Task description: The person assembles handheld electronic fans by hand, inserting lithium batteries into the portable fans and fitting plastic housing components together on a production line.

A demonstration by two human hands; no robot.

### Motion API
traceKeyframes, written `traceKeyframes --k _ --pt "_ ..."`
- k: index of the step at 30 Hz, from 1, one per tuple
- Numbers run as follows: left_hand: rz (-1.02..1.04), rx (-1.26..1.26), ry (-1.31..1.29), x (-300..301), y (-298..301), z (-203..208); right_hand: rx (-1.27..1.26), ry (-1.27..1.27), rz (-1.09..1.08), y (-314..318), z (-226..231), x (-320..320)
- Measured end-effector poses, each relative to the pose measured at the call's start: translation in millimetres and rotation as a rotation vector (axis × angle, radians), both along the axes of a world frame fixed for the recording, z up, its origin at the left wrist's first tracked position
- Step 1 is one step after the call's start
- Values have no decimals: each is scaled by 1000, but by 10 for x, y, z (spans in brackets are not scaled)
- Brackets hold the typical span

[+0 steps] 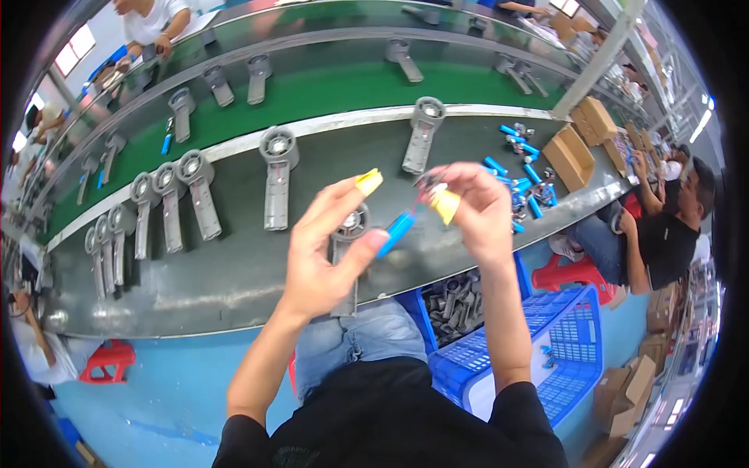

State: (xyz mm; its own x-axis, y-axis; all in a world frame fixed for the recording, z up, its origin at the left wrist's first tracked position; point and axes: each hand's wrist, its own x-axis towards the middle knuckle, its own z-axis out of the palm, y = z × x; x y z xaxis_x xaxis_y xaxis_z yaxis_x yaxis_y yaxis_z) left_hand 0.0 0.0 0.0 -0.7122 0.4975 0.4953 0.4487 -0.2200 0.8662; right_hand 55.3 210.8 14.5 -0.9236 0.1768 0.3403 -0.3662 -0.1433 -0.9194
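My right hand (pixel 477 214), a yellow finger cover on one finger, is closed on a small dark wired part (pixel 429 184) whose exact kind is blurred. Thin red wires run from it to a blue cylindrical battery (pixel 399 232). My left hand (pixel 324 253) has its fingers spread, with another yellow cover on a fingertip. Its thumb overlaps the battery's lower end; whether it presses on it I cannot tell. Beneath my left hand, partly hidden, lies a grey handheld fan housing (pixel 353 225). Another grey housing (pixel 422 136) lies just beyond my right hand.
More grey housings (pixel 278 179) lie along the dark bench (pixel 203 285). Several blue batteries with wired parts (pixel 534 173) are piled at right beside a cardboard box (pixel 568 158). A green conveyor (pixel 328 86) runs behind. Blue crates (pixel 562 343) stand below; a co-worker (pixel 663 226) sits at right.
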Motion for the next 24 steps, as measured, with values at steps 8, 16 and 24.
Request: traceKeyframes --k 8,16,24 --pt "51 -56 -42 74 -432 -45 418 112 92 -602 -121 -51" --pt "266 -57 -272 204 -623 -1 418 84 -11 -602 -174 89" --pt "71 -797 559 190 -528 -81 205 -277 -76 -559 -790 431"
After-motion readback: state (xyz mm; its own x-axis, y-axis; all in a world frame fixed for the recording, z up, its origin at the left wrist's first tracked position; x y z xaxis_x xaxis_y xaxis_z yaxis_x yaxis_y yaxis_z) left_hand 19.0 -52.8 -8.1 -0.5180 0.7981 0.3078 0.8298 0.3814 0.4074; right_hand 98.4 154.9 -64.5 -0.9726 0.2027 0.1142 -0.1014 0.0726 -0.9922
